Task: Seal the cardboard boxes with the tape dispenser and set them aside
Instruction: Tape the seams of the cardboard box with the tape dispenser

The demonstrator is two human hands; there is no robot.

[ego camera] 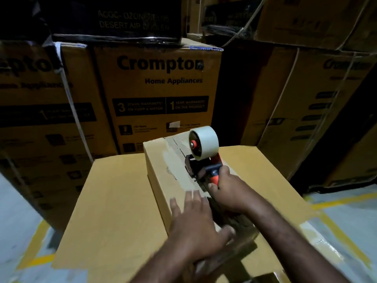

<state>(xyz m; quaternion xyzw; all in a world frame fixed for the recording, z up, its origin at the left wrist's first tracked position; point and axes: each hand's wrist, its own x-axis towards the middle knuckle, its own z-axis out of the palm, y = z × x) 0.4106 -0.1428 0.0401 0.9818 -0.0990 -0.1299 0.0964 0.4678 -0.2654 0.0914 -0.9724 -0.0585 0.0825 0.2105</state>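
Observation:
A small brown cardboard box [161, 174] lies on top of a larger flat box [118, 211]. Tape runs along the small box's top seam from the far end. My right hand [226, 190] grips the orange-and-black handle of the tape dispenser [204, 152], whose pale tape roll stands above the seam near the box's middle. My left hand [195, 219] lies flat on the near part of the box top with fingers spread, pressing down beside the seam. The near end of the seam is hidden under my hands.
Tall printed appliance cartons [159, 94] are stacked right behind the work box, with more at the left [40, 119] and right [318, 111]. Grey floor with yellow lines [334, 201] shows at both lower sides.

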